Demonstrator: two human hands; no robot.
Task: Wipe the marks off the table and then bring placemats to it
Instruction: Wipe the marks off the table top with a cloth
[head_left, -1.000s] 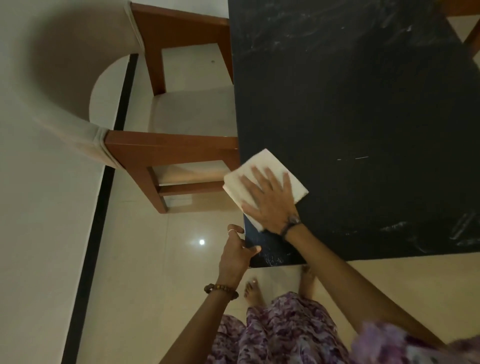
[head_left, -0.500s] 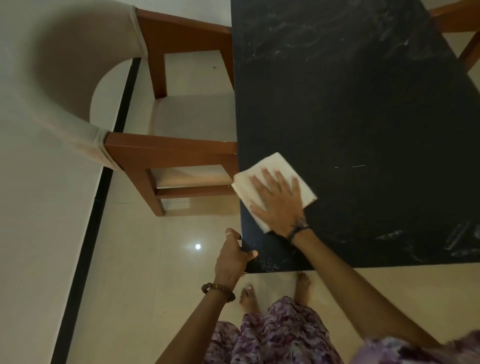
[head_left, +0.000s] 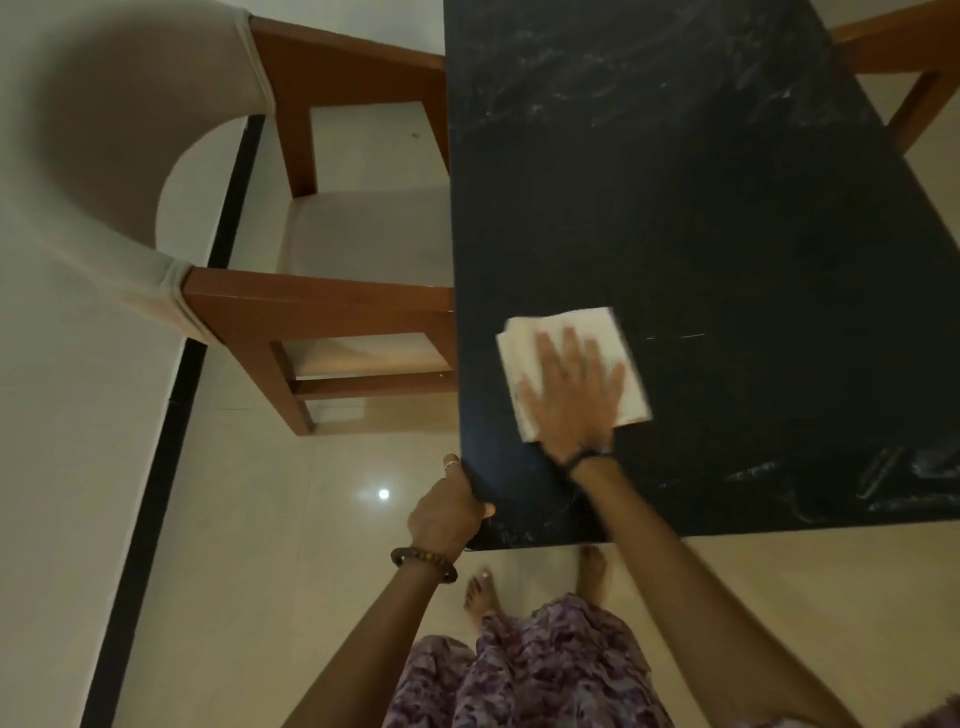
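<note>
A dark, marbled tabletop (head_left: 727, 218) fills the upper right of the view, seen from above. Pale smears show on it near the far end and along the near right edge (head_left: 904, 483), and two short light scratches or streaks (head_left: 675, 336) lie just right of the cloth. A folded white cloth (head_left: 597, 338) lies flat on the tabletop near the near left corner. The right hand (head_left: 571, 400) rests on it, palm down, with its fingers (head_left: 569, 348) straight and spread over the cloth, pressing it to the surface; the hand and cloth are blurred. A dark band sits on that wrist.

The left hand (head_left: 447, 514) holds the near left corner of the tabletop, its fingers curled round the left edge and the thumb lying on top. It wears a ring and a beaded bracelet (head_left: 423, 564).

On the left side of the tabletop stands a wooden chair (head_left: 322, 306) with a pale seat cushion and a curved pale back, its arms reaching to the table edge. Part of another wooden chair (head_left: 904, 47) shows at the upper right corner. The floor (head_left: 291, 545) is of glossy cream tile with a bright spot of reflected light, and a black strip (head_left: 171, 431) runs along it at the foot of a pale wall on the left. Open floor lies between the chair and the person, and along the near edge of the table to the right. The person stands barefoot at the near corner in a purple patterned garment (head_left: 524, 670). No placemats can be seen.
</note>
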